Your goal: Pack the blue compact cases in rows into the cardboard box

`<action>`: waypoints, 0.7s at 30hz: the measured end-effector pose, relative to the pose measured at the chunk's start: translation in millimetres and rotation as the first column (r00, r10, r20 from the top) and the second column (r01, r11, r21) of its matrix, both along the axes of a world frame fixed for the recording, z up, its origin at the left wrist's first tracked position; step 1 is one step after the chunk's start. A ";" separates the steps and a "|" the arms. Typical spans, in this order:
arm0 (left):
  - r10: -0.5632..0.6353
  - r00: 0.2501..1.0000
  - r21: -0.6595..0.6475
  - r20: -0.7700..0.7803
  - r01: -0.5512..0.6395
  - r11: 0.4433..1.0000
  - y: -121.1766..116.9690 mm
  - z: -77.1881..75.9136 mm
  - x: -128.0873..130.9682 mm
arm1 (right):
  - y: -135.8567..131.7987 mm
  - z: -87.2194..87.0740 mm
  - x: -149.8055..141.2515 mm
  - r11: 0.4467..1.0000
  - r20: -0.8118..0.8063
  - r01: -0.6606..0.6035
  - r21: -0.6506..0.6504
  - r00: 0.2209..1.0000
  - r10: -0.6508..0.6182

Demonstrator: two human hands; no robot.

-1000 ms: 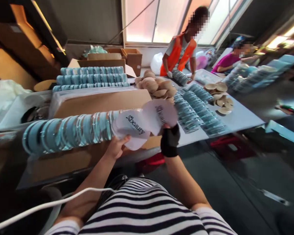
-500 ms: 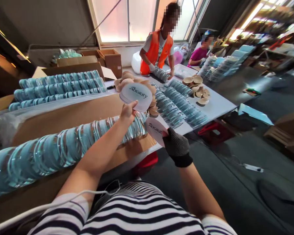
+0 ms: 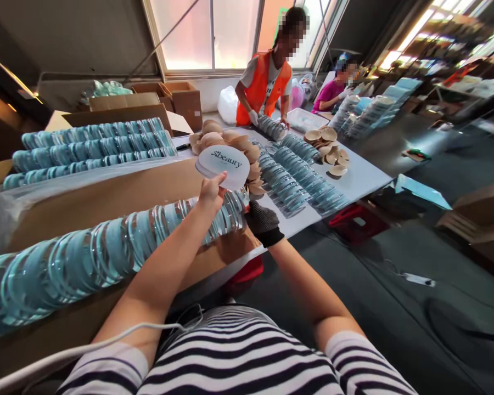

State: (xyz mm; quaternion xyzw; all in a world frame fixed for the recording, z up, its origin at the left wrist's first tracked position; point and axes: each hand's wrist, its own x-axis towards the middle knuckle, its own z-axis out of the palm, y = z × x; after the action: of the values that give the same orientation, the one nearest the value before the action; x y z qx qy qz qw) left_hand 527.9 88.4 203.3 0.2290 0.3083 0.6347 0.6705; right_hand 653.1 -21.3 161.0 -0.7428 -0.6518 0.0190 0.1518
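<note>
My left hand [image 3: 212, 193], bare, is closed on a stack of white oval cards [image 3: 224, 166], with the thumb on top; the uppermost card reads "Sbeauty". Just below it, my right hand [image 3: 262, 218], in a dark knit glove with bare fingertips, reaches to the near-right end of a long row of clear plastic packs with pale blue inside [image 3: 121, 241]. Its fingers are bent against the last packs, and what they pinch is hidden. The row lies on brown cardboard [image 3: 107, 192]. Behind the cards is a heap of beige cup-shaped pieces [image 3: 253, 159].
Three more rows of blue packs [image 3: 90, 148] lie at the left by cardboard boxes [image 3: 185, 104]. Further packs [image 3: 284, 184] and beige cups [image 3: 327, 148] cover the white table [image 3: 366, 173]. A co-worker in an orange vest [image 3: 258, 88] handles packs across it; another person [image 3: 331, 96] sits beyond.
My right hand has moved left to the end of the pack row, and the single card it held no longer shows. My left hand still holds its stack, shifted slightly left and down.
</note>
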 end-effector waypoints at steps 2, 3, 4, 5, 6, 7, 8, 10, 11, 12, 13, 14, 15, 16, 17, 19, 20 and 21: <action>0.004 1.000 -0.008 -0.004 -0.004 1.000 -1.0 -0.1 -0.5 | 5.4 -10.3 -5.8 1.000 -0.021 -0.002 -0.012 1.000 0.002; 0.006 1.000 -0.007 -0.005 -0.006 1.000 -1.6 -0.2 -0.6 | 6.0 -14.4 -7.4 1.000 -0.052 0.005 -0.021 0.999 -0.006; 0.006 1.000 -0.001 -0.004 -0.006 1.000 -2.3 -0.4 -0.6 | 5.3 -17.8 -7.9 0.999 -0.122 0.005 -0.039 0.992 -0.009; 0.007 1.000 0.009 -0.001 -0.007 1.000 -2.9 -0.7 -0.4 | 3.5 -20.6 -7.0 0.998 -0.220 -0.012 -0.067 0.976 -0.003; 0.010 1.000 0.020 0.000 -0.010 1.000 -3.3 -1.2 0.0 | 1.1 -22.8 -5.0 0.994 -0.321 -0.039 -0.098 0.947 0.005; 0.019 1.000 0.027 -0.004 -0.019 0.999 -3.4 -1.8 0.7 | -1.3 -24.8 -1.8 0.986 -0.436 -0.093 -0.137 0.899 0.025; 0.032 0.999 0.032 -0.011 -0.032 0.999 -3.3 -2.4 1.6 | -3.5 -26.5 2.2 0.968 -0.565 -0.178 -0.177 0.824 0.048; 0.069 0.997 0.036 -0.040 -0.068 0.997 -2.0 -3.5 4.5 | -5.3 -28.2 11.9 0.895 -0.794 -0.388 -0.220 0.604 0.067; 0.090 0.994 0.037 -0.060 -0.088 0.995 -1.1 -3.9 6.4 | -4.3 -27.4 17.2 0.857 -0.864 -0.466 -0.220 0.501 0.050; 0.106 0.991 0.040 -0.076 -0.104 0.994 -0.4 -3.9 8.3 | -1.4 -25.0 22.6 0.837 -0.905 -0.507 -0.207 0.425 0.033; 0.119 0.989 0.046 -0.091 -0.115 0.992 -0.1 -3.6 10.2 | 3.4 -20.5 27.9 0.852 -0.916 -0.492 -0.179 0.399 0.037; 0.130 0.986 0.058 -0.105 -0.124 0.991 -0.7 -2.8 11.8 | 10.2 -13.7 33.1 0.901 -0.903 -0.414 -0.128 0.423 0.066; 0.138 0.984 0.078 -0.115 -0.129 0.989 -2.6 -1.4 12.9 | 18.6 -4.9 37.9 0.953 -0.880 -0.301 -0.037 0.461 0.111; 0.137 0.983 0.102 -0.122 -0.125 0.987 -6.1 0.4 13.1 | 28.0 5.5 42.2 0.981 -0.849 -0.176 0.087 0.501 0.165; 0.128 0.984 0.119 -0.127 -0.113 0.986 -11.4 2.5 12.4 | 37.2 16.7 45.6 0.975 -0.811 -0.063 0.215 0.544 0.214; 0.076 0.988 0.130 -0.137 -0.058 0.990 -26.6 6.7 8.1 | 49.8 37.2 47.8 0.921 -0.712 0.052 0.387 0.651 0.262; 0.043 0.990 0.125 -0.136 -0.026 0.992 -35.7 8.2 4.6 | 51.1 44.9 45.5 0.903 -0.638 0.040 0.429 0.721 0.271; 0.016 0.991 0.121 -0.135 0.000 0.993 -44.9 8.9 0.5 | 48.5 50.2 40.6 0.888 -0.544 0.005 0.460 0.792 0.277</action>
State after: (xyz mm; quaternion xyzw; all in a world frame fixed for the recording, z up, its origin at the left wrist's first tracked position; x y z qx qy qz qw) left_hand 528.5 43.4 212.2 0.3107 0.3152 0.6379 0.6302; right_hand 693.7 27.2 211.2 -0.5947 -0.6110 0.1153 0.5096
